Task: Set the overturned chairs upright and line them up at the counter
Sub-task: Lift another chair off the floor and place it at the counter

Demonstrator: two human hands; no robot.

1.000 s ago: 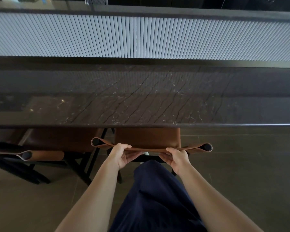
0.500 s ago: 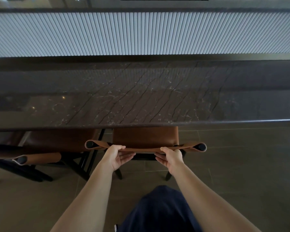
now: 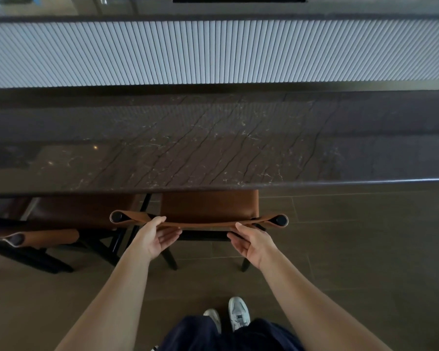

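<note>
Standing at counter (image 3: pixel 213 148): chair (image 3: pixel 208 203); 2nd chair (image 3: pixel 81 211) just left.

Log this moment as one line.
chair: upright, seat partly under counter | left hand: open, thumb on backrest | right hand: open, thumb on backrest | second chair: alongside, at its left

The counter (image 3: pixel 213 153) is dark brown stone, polished glossy, with pale veins and dark cracks (the fluted panel (image 3: pixel 213 51) behind its far edge shows faintly mirrored in it). That panel looks matt, pale and finely ribbed. At the near edge, the chair (image 3: pixel 208 206) has a smooth tan seat, leather by the look, and a matching back sling (image 3: pixel 203 225) looped round black posts (image 3: pixel 281 220). The floor (image 3: pixel 365 249) is matt brown tile.
</note>
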